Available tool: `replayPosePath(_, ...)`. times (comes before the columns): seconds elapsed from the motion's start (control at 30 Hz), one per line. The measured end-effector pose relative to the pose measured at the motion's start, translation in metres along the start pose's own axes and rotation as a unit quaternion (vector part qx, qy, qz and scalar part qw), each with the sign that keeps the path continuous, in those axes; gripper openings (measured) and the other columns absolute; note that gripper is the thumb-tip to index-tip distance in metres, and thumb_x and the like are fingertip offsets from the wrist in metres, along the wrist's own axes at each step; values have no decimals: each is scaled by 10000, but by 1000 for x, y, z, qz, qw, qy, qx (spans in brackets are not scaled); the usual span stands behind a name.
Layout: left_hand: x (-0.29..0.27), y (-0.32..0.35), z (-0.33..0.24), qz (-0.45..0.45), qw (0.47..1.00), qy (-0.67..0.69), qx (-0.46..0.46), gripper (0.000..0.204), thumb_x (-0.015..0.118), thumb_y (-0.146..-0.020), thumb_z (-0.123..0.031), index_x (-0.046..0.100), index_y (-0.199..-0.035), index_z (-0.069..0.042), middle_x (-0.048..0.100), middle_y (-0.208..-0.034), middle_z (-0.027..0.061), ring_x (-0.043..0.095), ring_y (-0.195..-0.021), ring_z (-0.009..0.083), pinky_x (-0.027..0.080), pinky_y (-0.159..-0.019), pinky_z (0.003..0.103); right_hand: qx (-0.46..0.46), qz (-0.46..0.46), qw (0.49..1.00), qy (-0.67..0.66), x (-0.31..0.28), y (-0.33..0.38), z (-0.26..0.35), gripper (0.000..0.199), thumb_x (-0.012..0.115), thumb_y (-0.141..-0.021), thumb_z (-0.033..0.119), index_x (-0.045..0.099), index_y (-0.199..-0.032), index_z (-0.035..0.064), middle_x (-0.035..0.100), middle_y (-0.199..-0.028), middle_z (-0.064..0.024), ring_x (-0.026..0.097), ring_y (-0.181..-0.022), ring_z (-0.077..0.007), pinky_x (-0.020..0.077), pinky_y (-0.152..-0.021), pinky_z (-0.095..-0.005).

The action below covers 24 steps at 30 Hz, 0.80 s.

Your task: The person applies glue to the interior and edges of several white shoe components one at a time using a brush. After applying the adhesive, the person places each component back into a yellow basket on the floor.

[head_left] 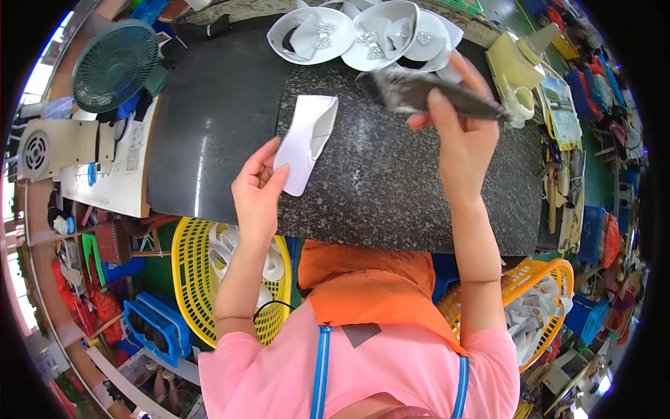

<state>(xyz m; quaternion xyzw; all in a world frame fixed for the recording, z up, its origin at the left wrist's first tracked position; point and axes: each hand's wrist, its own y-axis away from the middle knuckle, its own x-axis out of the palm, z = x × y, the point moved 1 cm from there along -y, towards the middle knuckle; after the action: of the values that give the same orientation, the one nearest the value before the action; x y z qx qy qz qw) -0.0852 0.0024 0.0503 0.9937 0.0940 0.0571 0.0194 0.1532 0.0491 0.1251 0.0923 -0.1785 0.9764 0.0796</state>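
Note:
My left hand [257,185] pinches a white insole-shaped shoe piece [296,164] by its lower end, tilted above the dark speckled worktop [370,202]. A greyish patch shows along the piece's right side at the upper end. Raised to the right, my right hand [464,133] grips a dark brush [436,98], its pale bristle end pointing left and smeared by motion. The brush and the white piece are apart. Beyond them, at the worktop's far edge, lie several white shoe uppers [314,36] with shiny ornaments.
A yellow basket [183,279] with white pieces stands below left, and an orange-yellow basket [562,279] with more pieces below right. A green fan [115,66] stands far left. At the far right are a cream-coloured container [513,59] and a white cup [520,103].

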Motion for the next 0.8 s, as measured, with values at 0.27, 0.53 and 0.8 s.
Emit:
replayPosePath(0.27, -23, 4, 14, -8, 985, 155, -80, 277, 550, -863, 19, 544, -1138, 42, 619, -972, 65, 594, -850, 105, 485, -775, 236, 146, 197, 966, 85, 52, 20, -79, 177, 621, -822, 16, 649, -996, 1, 640, -849, -71, 638, -734, -142, 513, -646, -255)
replayPosePath(0.53, -46, 5, 16, -55, 976, 196, -73, 300, 529, -865, 24, 521, -1164, 48, 613, -1053, 107, 609, -939, 158, 507, -843, 296, -153, 421, 878, 171, 48, 24, -61, 273, 660, -695, -40, 656, -960, 25, 617, -923, -113, 626, -827, -292, 514, -717, -344)
replayPosePath(0.8, -134, 39, 11, -145, 960, 227, -74, 354, 547, -850, 19, 503, -1200, 50, 593, -1136, 125, 599, -1013, 220, 489, -906, 358, -99, 230, 929, 274, 32, 24, -69, 275, 633, -755, -55, 658, -1014, 32, 641, -981, -102, 633, -815, -208, 500, -714, -277)
